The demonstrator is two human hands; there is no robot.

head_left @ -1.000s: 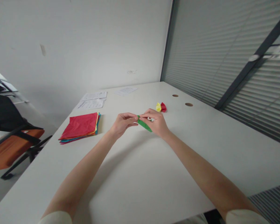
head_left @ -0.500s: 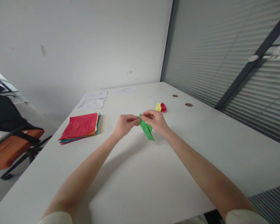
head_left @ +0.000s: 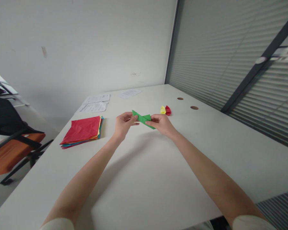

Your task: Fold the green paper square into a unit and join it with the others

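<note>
A folded piece of green paper (head_left: 143,118) is held up above the white table, stretched between my two hands. My left hand (head_left: 124,125) pinches its left end between thumb and fingers. At the other end my right hand (head_left: 162,123) grips it, thumb in front and fingers behind. The paper shows crossing folds, with a pointed tip sticking up at the left. Beyond my right hand lie a small folded yellow paper piece (head_left: 163,110) and a red one (head_left: 168,110), touching each other.
A stack of coloured paper sheets (head_left: 83,129), red on top, sits on the table (head_left: 139,185) at left. Printed sheets (head_left: 94,106) lie at the back. Two round holes, one a cable hole (head_left: 194,108), pierce the right side. An orange chair (head_left: 14,150) stands at far left.
The green paper has turned from hanging down at a slant to lying more level between my hands. My left hand has moved a little left, and my right grip has shifted along the paper.
</note>
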